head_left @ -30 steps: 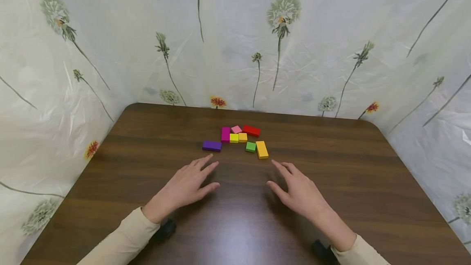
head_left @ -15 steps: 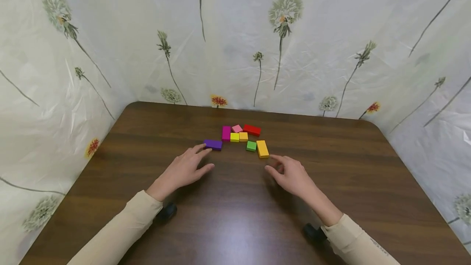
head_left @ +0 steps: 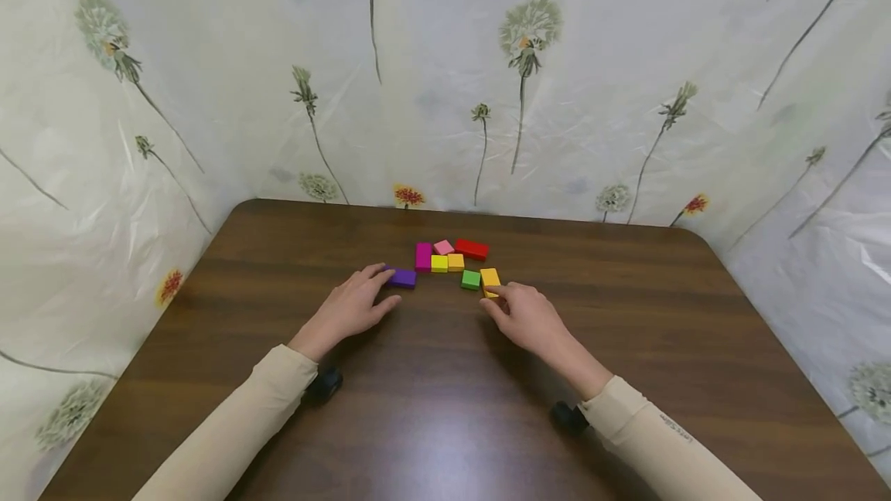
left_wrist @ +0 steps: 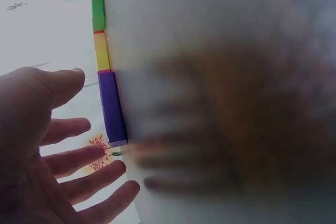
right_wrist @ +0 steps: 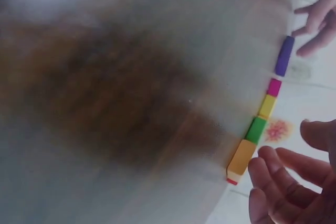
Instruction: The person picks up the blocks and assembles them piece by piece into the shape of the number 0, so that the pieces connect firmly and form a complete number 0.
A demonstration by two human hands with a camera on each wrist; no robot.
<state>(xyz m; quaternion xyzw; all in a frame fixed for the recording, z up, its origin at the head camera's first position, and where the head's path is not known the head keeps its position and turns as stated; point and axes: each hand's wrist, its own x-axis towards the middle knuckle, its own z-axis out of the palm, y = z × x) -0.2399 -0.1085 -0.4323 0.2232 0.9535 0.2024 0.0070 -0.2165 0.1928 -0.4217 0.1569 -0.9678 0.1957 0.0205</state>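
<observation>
Near the middle of the table, a purple block point(head_left: 402, 279) lies at the left end of a group of small coloured blocks. My left hand point(head_left: 346, 309) is at its left end, fingers spread and partly over that end in the head view. In the left wrist view the thumb point(left_wrist: 68, 85) stands apart from the block. At the group's right end lies a long orange-yellow block point(head_left: 490, 277). My right hand point(head_left: 532, 319) has its fingertips over the near part of it, loosely bent. The right wrist view shows these fingers point(right_wrist: 270, 169) beside the block, not wrapped round it.
Between the hands lie a green block point(head_left: 470, 280), a yellow block point(head_left: 439, 264), a small orange block point(head_left: 455, 262), a magenta block point(head_left: 423, 257), a pink block point(head_left: 444, 247) and a red block point(head_left: 472, 250). A patterned curtain point(head_left: 418, 99) hangs behind the brown table point(head_left: 445, 377).
Both hands have moved forward: the left to the purple block, the right leftward to the orange-yellow block, its fingers more bent. The blocks keep their arrangement.
</observation>
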